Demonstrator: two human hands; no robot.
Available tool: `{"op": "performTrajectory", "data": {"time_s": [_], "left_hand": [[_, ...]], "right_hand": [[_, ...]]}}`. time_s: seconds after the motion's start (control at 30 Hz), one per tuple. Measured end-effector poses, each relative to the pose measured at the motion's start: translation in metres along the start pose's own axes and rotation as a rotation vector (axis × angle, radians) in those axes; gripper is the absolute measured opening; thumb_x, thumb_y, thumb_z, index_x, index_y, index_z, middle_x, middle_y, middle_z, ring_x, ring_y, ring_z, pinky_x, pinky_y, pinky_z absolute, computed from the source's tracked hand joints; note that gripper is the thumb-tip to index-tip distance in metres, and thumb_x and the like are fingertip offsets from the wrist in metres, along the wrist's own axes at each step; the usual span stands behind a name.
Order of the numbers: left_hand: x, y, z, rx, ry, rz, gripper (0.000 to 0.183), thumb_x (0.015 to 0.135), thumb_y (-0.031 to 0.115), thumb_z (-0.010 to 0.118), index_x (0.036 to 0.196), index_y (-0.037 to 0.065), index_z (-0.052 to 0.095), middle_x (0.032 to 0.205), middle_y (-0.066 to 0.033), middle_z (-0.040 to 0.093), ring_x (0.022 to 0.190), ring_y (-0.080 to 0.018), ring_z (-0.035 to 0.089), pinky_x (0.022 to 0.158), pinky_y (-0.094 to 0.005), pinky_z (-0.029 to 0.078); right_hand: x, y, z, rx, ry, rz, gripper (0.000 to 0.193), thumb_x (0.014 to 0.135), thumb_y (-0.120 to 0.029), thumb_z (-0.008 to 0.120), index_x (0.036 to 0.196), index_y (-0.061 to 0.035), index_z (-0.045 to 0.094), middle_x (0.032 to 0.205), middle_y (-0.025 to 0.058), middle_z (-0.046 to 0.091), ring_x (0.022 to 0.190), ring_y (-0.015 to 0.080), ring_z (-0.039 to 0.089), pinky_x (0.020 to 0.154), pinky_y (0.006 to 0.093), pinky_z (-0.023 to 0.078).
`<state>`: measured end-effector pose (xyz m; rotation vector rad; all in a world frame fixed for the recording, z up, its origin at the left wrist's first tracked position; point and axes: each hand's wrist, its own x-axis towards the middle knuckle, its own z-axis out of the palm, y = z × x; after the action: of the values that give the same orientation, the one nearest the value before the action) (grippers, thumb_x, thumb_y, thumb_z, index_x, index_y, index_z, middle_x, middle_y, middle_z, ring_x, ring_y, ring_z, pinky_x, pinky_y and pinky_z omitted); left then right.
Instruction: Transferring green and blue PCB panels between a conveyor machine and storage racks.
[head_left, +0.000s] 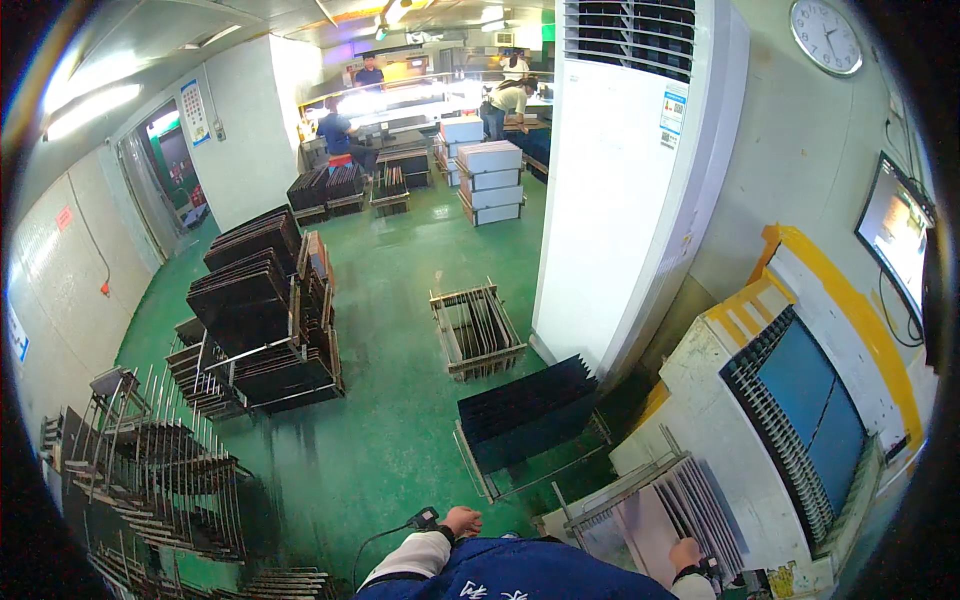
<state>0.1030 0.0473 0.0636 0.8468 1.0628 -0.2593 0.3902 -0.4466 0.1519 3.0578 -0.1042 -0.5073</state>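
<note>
My left hand (463,521) is held at the lower middle, over the green floor, with its fingers curled in and nothing visible in them. A black device with a cable (424,518) sits at that wrist. At the lower right my right hand (686,553) is closed at the edge of a pale, thin flat panel (648,525); the fingertips are partly hidden. Several grey panels (703,510) stand on edge beside it in a metal rack (625,488). My blue garment hides part of the rack's near side.
A rack of dark panels (525,412) and a slotted metal rack (478,330) stand ahead. Stacked black panels (245,300) and rod racks (160,455) line the left. To the right are a machine with a blue bed (810,380) and a tall white cabinet (615,170). People work far back.
</note>
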Motion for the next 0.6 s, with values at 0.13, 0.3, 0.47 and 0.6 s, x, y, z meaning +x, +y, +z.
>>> {"op": "performTrajectory", "data": {"time_s": [0.13,0.3,0.47,0.6], "left_hand": [[0.002,-0.001,-0.001,0.085,0.059,0.003,0.028,0.087,0.018,0.056,0.105,-0.003,0.051,0.095,-0.0151,0.061,0.074,-0.0270,0.063,0.058,-0.0370,0.054],[0.005,-0.003,-0.005,0.117,0.047,0.025,0.028,0.087,0.018,0.057,0.105,-0.002,0.051,0.095,-0.0151,0.061,0.074,-0.0275,0.063,0.059,-0.0376,0.054],[0.001,0.002,-0.002,0.138,0.047,0.005,0.028,0.087,0.020,0.057,0.105,0.000,0.051,0.094,-0.0148,0.061,0.074,-0.0265,0.063,0.060,-0.0361,0.054],[0.000,0.002,-0.005,0.133,0.034,0.006,0.028,0.087,0.020,0.057,0.106,0.000,0.051,0.095,-0.0151,0.061,0.074,-0.0266,0.063,0.060,-0.0366,0.054]], "right_hand": [[-0.002,-0.003,-0.006,0.009,-0.011,-0.024,0.024,0.077,-0.018,0.055,0.093,-0.0041,0.067,0.103,0.0168,0.063,0.097,0.0343,0.060,0.084,0.0446,0.046],[0.006,0.002,0.005,-0.003,0.031,-0.041,0.024,0.076,-0.019,0.056,0.091,-0.0034,0.067,0.100,0.0174,0.064,0.096,0.0354,0.060,0.082,0.0442,0.048],[0.017,0.021,0.032,0.088,0.124,-0.106,0.025,0.075,-0.022,0.056,0.090,-0.0046,0.067,0.101,0.0171,0.064,0.096,0.0376,0.059,0.088,0.0508,0.043],[0.005,0.004,0.008,0.070,0.037,-0.037,0.024,0.075,-0.022,0.056,0.088,-0.0054,0.068,0.099,0.0165,0.064,0.096,0.0382,0.059,0.091,0.0538,0.040]]}}
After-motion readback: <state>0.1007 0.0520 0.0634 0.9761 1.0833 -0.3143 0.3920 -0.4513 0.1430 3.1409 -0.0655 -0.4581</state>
